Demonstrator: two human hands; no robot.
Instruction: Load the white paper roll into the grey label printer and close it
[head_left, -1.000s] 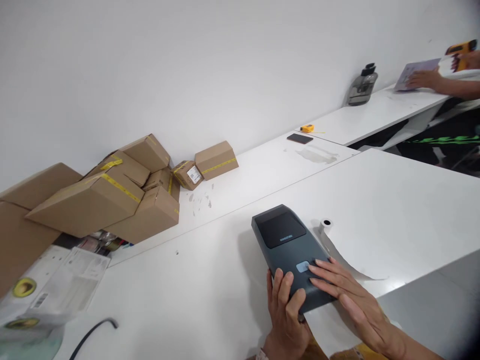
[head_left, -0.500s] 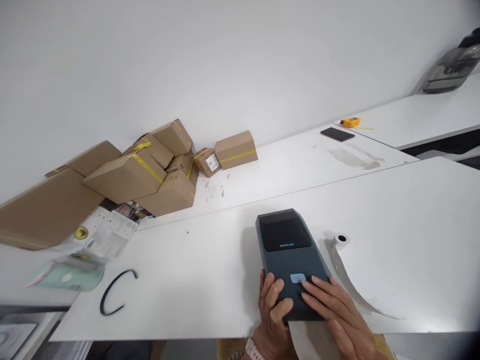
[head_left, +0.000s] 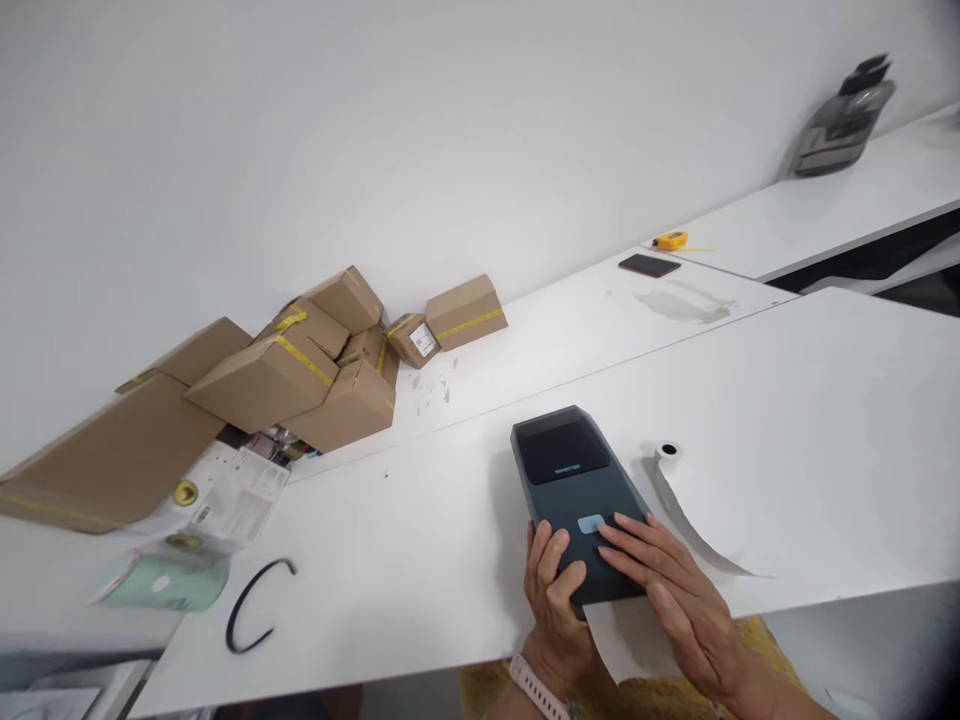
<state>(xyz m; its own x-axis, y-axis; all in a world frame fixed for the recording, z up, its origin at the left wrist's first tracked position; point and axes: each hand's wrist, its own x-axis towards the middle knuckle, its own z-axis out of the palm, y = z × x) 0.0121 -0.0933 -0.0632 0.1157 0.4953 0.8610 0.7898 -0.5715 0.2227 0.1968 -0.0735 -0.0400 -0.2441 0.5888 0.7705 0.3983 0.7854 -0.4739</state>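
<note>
Left hand [head_left: 553,600] curls its fingers over the dark label printer [head_left: 576,495], gripping its near end. Right hand [head_left: 671,590] lies flat, fingers spread, on top. The printer's long axis runs from the tabletop's [head_left: 787,420] near edge toward the far edge.

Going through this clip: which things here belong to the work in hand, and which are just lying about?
In hand:
- label printer, with the left hand and right hand resting on its near end
- paper strip at its front
- paper roll beside it

Lying about:
- cardboard boxes
- phone
- tape measure
- black cable
- mailer bags
</note>
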